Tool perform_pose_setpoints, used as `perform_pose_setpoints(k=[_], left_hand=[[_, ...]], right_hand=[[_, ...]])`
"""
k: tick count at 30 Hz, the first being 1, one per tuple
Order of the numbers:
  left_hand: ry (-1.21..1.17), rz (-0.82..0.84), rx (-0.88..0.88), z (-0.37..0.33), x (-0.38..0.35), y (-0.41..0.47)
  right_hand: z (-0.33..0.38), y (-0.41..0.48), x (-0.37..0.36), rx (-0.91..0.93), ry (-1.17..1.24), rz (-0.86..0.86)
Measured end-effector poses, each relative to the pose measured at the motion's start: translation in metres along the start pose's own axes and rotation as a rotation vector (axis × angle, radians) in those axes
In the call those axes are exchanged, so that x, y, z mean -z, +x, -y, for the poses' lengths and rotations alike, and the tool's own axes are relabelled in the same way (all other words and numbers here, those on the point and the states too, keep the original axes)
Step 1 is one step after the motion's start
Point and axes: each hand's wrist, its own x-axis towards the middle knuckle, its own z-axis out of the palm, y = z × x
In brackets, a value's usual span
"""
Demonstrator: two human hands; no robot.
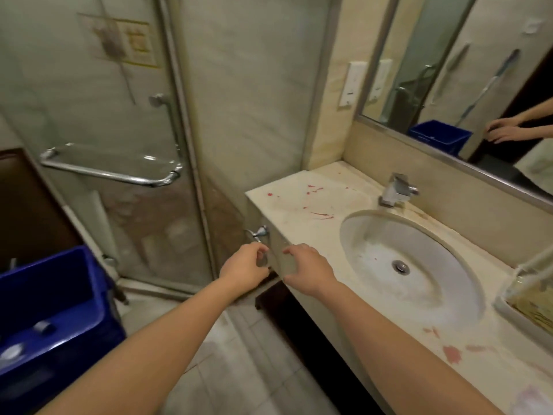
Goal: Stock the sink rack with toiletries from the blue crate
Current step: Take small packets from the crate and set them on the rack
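Note:
The blue crate (89, 283) stands at the lower left, with a small dark-capped item (45, 326) and a round pale lid (12, 351) inside. A white wire rack (508, 298) sits on the counter at the right edge, partly cut off. My left hand (244, 269) and right hand (309, 272) reach out together in front of the counter's left corner. Their fingers curl toward each other around a see-through container (279, 260) that is hard to make out.
A round sink basin (449, 265) and a chrome tap (395, 190) are set in the red-stained marble counter (299, 199). A towel ring (258, 233) hangs on the counter's end. A glass shower door with a chrome bar (119, 175) stands left. A mirror (478, 70) hangs above.

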Motion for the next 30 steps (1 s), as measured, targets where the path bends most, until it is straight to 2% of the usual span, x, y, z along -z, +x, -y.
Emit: perform_pose_setpoints(k=[17, 30], left_hand=[[-0.033, -0.358, 0.442, 0.119, 0.102, -0.073], [0.14, -0.479, 0.729, 0.158, 0.129, -0.119]], right_hand=[[0.165, 0.069, -0.048, 0.515, -0.12, 0.187], [0.247, 0.108, -0.07, 0.964, -0.236, 0.268]])
